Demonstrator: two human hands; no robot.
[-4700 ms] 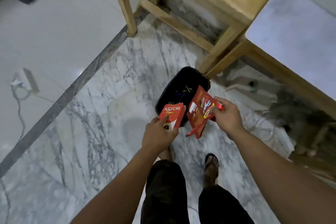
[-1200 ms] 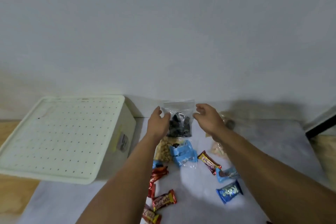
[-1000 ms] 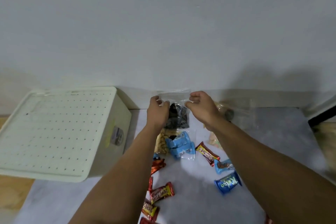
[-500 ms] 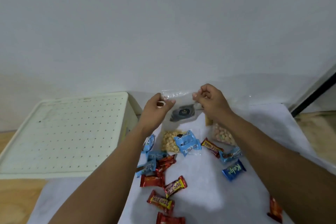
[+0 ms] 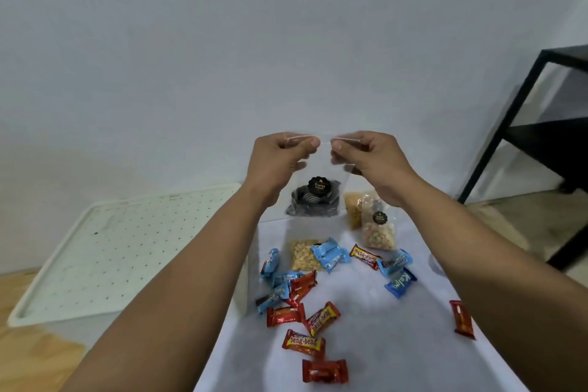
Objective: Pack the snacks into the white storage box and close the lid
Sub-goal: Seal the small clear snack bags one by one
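Note:
A clear zip bag of dark snacks (image 5: 313, 200) with a black round label hangs in the air. My left hand (image 5: 280, 157) and my right hand (image 5: 370, 157) pinch its top edge, one at each corner. The white storage box (image 5: 105, 251) stands at the left with its dotted lid on. On the white cloth (image 5: 381, 344) below lie a peanut bag (image 5: 302, 254), a bag of coloured puffs (image 5: 378, 231), blue wrapped snacks (image 5: 331, 254) and red beng-beng bars (image 5: 304, 341).
A black metal shelf frame (image 5: 537, 137) stands at the right against the plain wall. Wooden tabletop (image 5: 31, 356) shows at the lower left beside the box. A lone red bar (image 5: 462, 320) lies near the cloth's right edge.
Both hands have lifted the clear bag of dark snacks off the cloth and raised it higher. The view has tilted, bringing the black shelf into sight.

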